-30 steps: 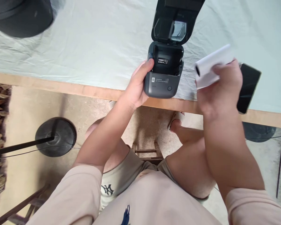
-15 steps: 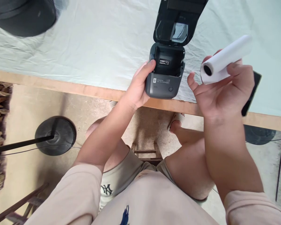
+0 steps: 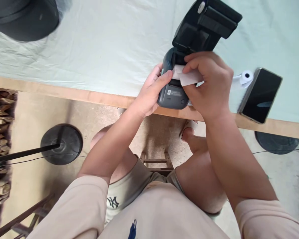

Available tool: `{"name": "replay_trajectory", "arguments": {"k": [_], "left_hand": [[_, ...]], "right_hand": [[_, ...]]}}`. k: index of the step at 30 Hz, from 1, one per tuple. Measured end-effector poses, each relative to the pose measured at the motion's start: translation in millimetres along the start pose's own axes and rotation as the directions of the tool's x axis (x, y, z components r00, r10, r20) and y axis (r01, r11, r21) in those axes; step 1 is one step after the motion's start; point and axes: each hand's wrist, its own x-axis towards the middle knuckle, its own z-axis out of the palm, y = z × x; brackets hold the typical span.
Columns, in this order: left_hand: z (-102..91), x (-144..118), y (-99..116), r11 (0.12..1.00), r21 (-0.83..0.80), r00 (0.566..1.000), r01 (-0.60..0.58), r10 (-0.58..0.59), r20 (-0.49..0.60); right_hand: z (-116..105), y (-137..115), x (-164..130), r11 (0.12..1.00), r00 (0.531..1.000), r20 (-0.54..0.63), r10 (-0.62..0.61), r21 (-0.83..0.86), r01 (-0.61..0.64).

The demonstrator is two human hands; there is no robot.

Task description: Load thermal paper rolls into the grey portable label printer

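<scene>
A: Left to right, quick. Dark cap [image 3: 22, 18] at the far left corner of the desk [image 3: 102, 96], same spot as before.

B: Left hand [image 3: 149, 93]?

A: Fingers curled on the left side of the printer [image 3: 173, 96], thumb now up on the paper edge. Earlier it only gripped the casing.

B: Printer itself?

A: At the desk's front edge, lid [image 3: 205, 25] open and tipped back. It's turned a bit to the right compared with half a second ago.

B: The paper roll?

A: Paper roll [image 3: 186, 76] was up in the air at the right, clear of the printer. Now it's down at the open bay, mostly hidden under the right hand [image 3: 209, 86].

B: Right hand grip?

A: Fingers closed over the roll, pressing it at the printer's mouth.

B: Further right?

A: A small white spool [image 3: 246, 77] on the desk, uncovered now the hand moved off. Just beside it a phone [image 3: 260, 96], screen dark, near the desk edge.
</scene>
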Motion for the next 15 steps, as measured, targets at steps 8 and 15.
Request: {"name": "replay_trajectory", "arguments": {"k": [8, 15], "left_hand": [[-4.2, -3.8, 6.3, 0.995, -0.098, 0.999, -0.011, 0.015, 0.037], [3.3, -7.2, 10.1, 0.987, 0.040, 0.982, 0.155, -0.149, -0.120]], "right_hand": [[4.1, -13.1, -9.6, 0.982, 0.985, -0.031, -0.168, 0.083, 0.170], [-1.5, 0.5, -4.0, 0.838, 0.921, -0.271, 0.278, 0.536, -0.096]]}}
